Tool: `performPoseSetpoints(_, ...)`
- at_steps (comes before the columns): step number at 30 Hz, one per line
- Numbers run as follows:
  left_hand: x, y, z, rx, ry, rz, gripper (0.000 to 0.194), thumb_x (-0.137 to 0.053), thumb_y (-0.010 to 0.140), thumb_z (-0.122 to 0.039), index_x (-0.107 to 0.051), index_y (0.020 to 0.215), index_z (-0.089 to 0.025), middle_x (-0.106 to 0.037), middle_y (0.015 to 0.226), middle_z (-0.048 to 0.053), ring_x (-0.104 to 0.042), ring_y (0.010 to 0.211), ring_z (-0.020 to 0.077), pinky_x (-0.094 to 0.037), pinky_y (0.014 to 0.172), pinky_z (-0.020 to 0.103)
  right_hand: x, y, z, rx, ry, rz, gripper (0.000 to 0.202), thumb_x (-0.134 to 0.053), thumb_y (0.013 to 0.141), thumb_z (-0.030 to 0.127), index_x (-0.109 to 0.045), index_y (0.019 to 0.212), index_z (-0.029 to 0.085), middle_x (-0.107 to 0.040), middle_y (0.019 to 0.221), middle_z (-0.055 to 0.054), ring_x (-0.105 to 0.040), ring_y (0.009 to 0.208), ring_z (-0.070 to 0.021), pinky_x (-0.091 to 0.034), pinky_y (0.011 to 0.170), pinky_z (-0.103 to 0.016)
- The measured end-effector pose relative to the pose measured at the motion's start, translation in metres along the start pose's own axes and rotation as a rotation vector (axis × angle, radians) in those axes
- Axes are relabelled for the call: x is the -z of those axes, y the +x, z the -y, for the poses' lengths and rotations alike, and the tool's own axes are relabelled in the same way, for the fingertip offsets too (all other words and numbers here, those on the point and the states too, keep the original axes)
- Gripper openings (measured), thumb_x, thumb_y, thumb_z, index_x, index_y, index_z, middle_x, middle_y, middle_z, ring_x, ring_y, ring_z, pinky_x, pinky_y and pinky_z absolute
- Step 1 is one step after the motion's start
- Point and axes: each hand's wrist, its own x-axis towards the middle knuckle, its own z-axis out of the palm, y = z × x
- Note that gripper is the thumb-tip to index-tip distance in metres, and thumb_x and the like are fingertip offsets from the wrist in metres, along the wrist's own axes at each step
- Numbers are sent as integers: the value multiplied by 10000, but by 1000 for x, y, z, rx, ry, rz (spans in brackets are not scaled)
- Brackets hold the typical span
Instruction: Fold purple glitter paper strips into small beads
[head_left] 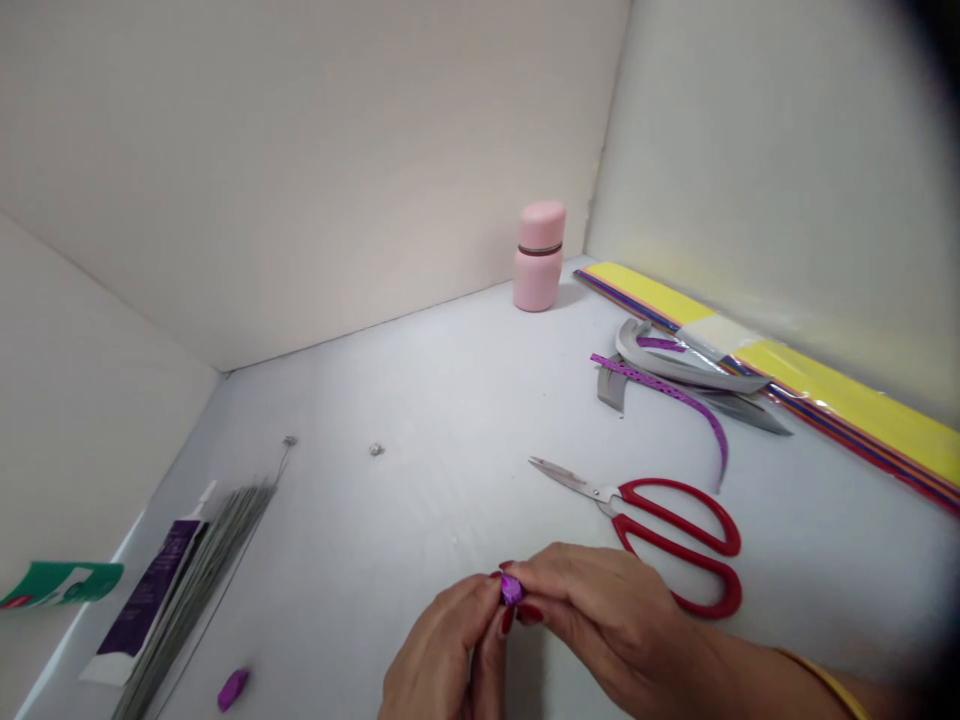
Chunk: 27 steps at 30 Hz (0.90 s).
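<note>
Between the fingertips of both hands is a small, shiny purple folded piece [511, 590], low in the middle of the head view. My left hand [450, 650] pinches it from the left, and my right hand [600, 610] pinches it from the right. Part of the piece is covered by the fingers. Just beyond my right hand lie scissors [600, 492] with red handles, their blades slightly apart and pointing left. A second small purple piece [233, 689] rests on the table to the left of my left hand.
At left lie a bundle of thin wires [202, 590], a purple-and-white tube [154, 590] and a green item [67, 583]. A small silver piece [376, 450] sits mid-table. Behind are a pink bottle [539, 256], grey strips [675, 370], a purple strip [675, 390] and yellow-topped packaged sheets [825, 385] along the wall.
</note>
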Motion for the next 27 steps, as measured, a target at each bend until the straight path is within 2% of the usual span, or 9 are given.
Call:
performPoseSetpoints(4,0,3,-1,-8,74,54,156,-540,790,-106,-656,855,-187,-736,730,48,-691,663,141,-522,642,184,-2,0,-1,19,-32,-44,188,-408,915,193,-592,931,154,-683,708,-40,-627,615,-122,-493,577,-188)
performPoseSetpoints(8,-2,4,-2,48,35,91,193,-503,797,-97,-650,883,-187,-735,777,53,-691,691,146,-528,647,194,-6,0,-2,47,-85,-112,172,-415,902,155,-586,925,146,-670,668,-38,-621,587,-131,-491,554,-206)
performPoseSetpoints(14,-6,4,0,71,-16,34,189,-541,768,-80,-660,889,-165,-727,797,71,-681,734,167,-522,701,232,-12,0,-2,63,-133,-128,196,-405,871,83,-575,963,120,-665,683,-58,-621,613,-149,-502,553,-227)
performPoseSetpoints(18,-8,5,-1,80,-56,15,202,-539,777,-73,-651,906,-180,-720,820,57,-668,741,168,-511,723,265,-14,1,-2,28,-125,-138,205,-392,881,112,-592,923,121,-651,671,-64,-607,598,-152,-494,543,-240)
performPoseSetpoints(21,-6,7,-2,177,-156,39,158,-541,797,-119,-649,882,-196,-709,803,35,-653,703,152,-505,693,246,-13,1,-1,-45,-14,-113,209,-411,889,158,-618,897,127,-641,662,-54,-601,592,-141,-493,549,-235)
performPoseSetpoints(24,-4,10,-1,350,-352,102,114,-566,799,-170,-659,854,-207,-704,813,18,-643,696,132,-498,666,204,-9,0,-2,-214,215,-95,178,-473,881,215,-624,950,151,-651,690,-27,-617,616,-120,-509,580,-213)
performPoseSetpoints(27,-3,12,-1,481,-519,140,106,-596,787,-184,-682,844,-205,-712,843,18,-648,744,127,-495,695,181,-7,0,-4,-239,310,-115,187,-513,863,234,-642,984,169,-660,699,-24,-619,623,-119,-514,595,-220)
